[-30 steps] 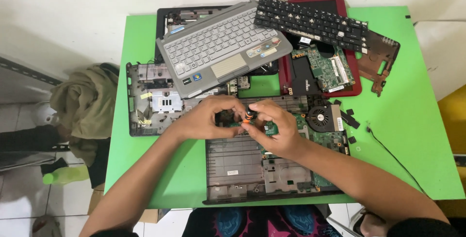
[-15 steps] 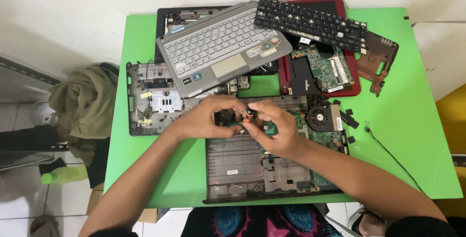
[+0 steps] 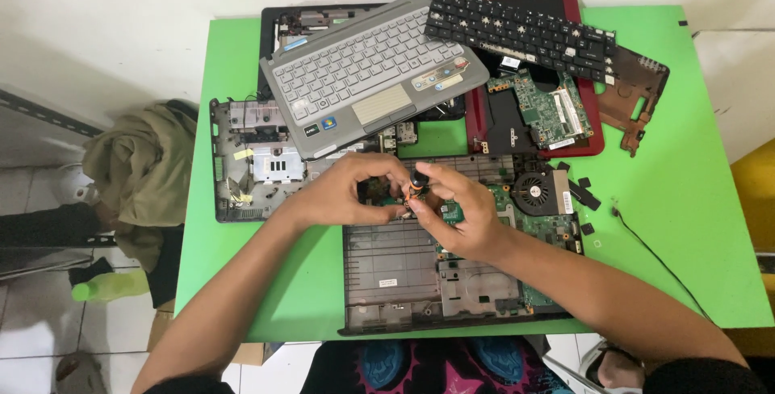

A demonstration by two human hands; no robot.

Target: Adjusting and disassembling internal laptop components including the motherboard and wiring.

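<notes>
Nothing has shifted since the earlier frame. At frame centre, the right hand (image 3: 464,212) grips an orange-banded screwdriver (image 3: 417,184); the left hand (image 3: 343,192) curls closed over the opened laptop base (image 3: 420,269).

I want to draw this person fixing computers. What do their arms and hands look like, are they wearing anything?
Both arms are bare from the wrists up past the elbows. The left hand and right hand wear no gloves, and no rings or watch show. A bit of dark sleeve peeks in at the bottom right corner.
</notes>
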